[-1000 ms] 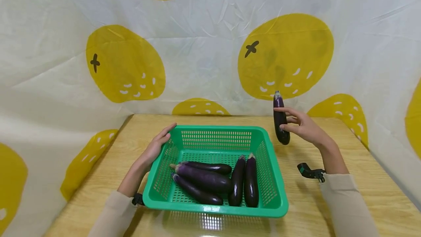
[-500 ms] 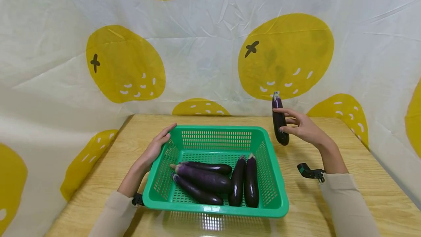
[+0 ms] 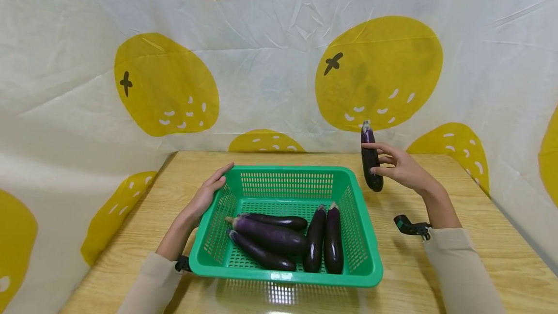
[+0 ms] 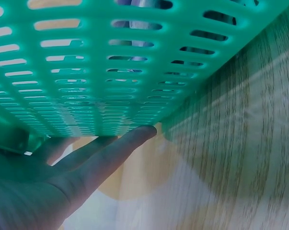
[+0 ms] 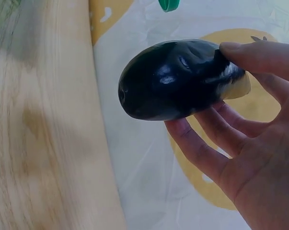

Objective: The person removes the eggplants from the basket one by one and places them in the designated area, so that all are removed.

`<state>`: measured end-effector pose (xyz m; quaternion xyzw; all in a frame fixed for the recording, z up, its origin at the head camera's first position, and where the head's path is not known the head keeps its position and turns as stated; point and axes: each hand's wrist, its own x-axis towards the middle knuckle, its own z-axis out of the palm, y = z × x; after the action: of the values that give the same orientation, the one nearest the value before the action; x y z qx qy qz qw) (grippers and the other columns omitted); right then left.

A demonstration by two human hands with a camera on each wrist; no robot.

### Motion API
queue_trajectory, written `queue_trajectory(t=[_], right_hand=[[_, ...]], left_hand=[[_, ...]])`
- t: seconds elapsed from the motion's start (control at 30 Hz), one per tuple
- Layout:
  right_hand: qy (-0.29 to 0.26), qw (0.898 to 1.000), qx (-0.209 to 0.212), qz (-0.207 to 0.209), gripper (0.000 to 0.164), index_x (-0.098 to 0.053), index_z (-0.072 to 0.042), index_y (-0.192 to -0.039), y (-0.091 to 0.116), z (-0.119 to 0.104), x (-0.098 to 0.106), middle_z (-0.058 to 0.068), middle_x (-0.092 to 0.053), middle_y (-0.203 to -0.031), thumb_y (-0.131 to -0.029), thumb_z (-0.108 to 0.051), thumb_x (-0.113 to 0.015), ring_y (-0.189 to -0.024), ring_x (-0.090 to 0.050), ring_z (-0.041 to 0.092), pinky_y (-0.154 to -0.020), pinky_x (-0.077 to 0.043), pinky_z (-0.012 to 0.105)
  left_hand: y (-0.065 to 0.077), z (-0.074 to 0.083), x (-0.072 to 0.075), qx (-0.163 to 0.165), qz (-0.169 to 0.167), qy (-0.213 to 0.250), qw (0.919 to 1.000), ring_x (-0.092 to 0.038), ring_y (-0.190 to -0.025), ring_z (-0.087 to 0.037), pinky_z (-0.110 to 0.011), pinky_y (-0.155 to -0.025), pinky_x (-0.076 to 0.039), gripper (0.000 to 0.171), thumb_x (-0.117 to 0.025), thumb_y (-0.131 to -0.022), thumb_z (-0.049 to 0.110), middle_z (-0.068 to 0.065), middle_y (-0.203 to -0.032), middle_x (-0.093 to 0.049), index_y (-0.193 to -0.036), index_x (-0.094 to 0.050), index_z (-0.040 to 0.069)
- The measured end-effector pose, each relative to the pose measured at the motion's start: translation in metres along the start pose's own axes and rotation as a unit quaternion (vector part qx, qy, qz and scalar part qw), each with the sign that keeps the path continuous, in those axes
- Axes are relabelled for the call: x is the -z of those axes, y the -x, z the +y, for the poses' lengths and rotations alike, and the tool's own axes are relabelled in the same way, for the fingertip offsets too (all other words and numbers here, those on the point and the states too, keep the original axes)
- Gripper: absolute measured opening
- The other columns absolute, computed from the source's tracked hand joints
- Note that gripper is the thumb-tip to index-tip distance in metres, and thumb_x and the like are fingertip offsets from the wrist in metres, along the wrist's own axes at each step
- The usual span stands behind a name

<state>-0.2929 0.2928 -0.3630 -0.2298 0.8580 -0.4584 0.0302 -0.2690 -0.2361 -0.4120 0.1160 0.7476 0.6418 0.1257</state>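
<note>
My right hand [image 3: 398,164] holds a dark purple eggplant [image 3: 371,171] off the table, to the right of the green basket [image 3: 283,171]. It stands nearly upright in the head view, stem end up. In the right wrist view, thumb and fingertips pinch the eggplant [image 5: 173,79] from its sides, its rounded end facing the camera. My left hand [image 3: 205,197] lies against the basket's left side near the back corner. The left wrist view shows straight fingers [image 4: 106,158] along the outside of the slotted wall [image 4: 94,76]. Several eggplants [image 3: 272,236] lie inside the basket.
The basket stands on a light wooden table [image 3: 405,275]. Behind and beside the table hangs a white cloth [image 3: 270,91] printed with large yellow fruit shapes. Black wrist mounts [image 3: 411,227] jut from the sleeves.
Over the last second the eggplant in my right hand has shifted very slightly left. My left hand, the basket and the eggplants in it look unmoved.
</note>
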Motion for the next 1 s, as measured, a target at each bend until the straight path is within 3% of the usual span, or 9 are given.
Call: queue_trajectory(t=[0.33,0.5,0.8,1.0], right_hand=[[-0.005,1.000,-0.019,0.003,0.061,-0.038,-0.014,-0.160,-0.001,0.011,0.000,0.028,-0.041,-0.154,-0.103,-0.014,-0.062,-0.130,-0.052,0.054,-0.095,-0.052,0.053],[0.003,1.000,-0.024,0.000,0.062,-0.037,-0.014,-0.161,-0.001,0.018,-0.002,0.029,-0.034,-0.159,-0.104,-0.014,-0.062,-0.134,-0.047,0.059,-0.099,-0.048,0.063],[0.007,1.000,-0.014,0.001,0.065,-0.038,-0.007,-0.159,-0.004,0.033,-0.003,0.030,-0.028,-0.163,-0.099,-0.008,-0.065,-0.136,-0.042,0.059,-0.103,-0.043,0.071],[0.015,0.999,-0.045,-0.003,0.067,-0.038,-0.009,-0.160,-0.006,0.045,-0.006,0.028,-0.019,-0.168,-0.099,-0.010,-0.065,-0.141,-0.034,0.061,-0.106,-0.039,0.074]], left_hand=[[-0.002,0.001,0.000,-0.011,-0.003,-0.003,0.9999,-0.043,-0.142,-0.041,-0.030,-0.097,-0.051,0.051,-0.024,-0.115,0.034,-0.008,-0.173,-0.019,-0.167,-0.021,0.031],[-0.001,0.001,0.000,-0.004,-0.001,-0.002,1.0000,-0.040,-0.145,-0.039,-0.028,-0.098,-0.050,0.051,-0.025,-0.115,0.035,-0.007,-0.173,-0.018,-0.166,-0.021,0.031],[0.000,0.000,0.000,-0.005,-0.002,0.001,1.0000,-0.043,-0.141,-0.039,-0.028,-0.097,-0.051,0.051,-0.025,-0.115,0.035,-0.007,-0.173,-0.020,-0.166,-0.022,0.032],[0.000,-0.001,0.001,-0.005,-0.004,0.001,1.0000,-0.041,-0.143,-0.039,-0.027,-0.099,-0.050,0.052,-0.025,-0.115,0.035,-0.007,-0.173,-0.019,-0.166,-0.021,0.031]])
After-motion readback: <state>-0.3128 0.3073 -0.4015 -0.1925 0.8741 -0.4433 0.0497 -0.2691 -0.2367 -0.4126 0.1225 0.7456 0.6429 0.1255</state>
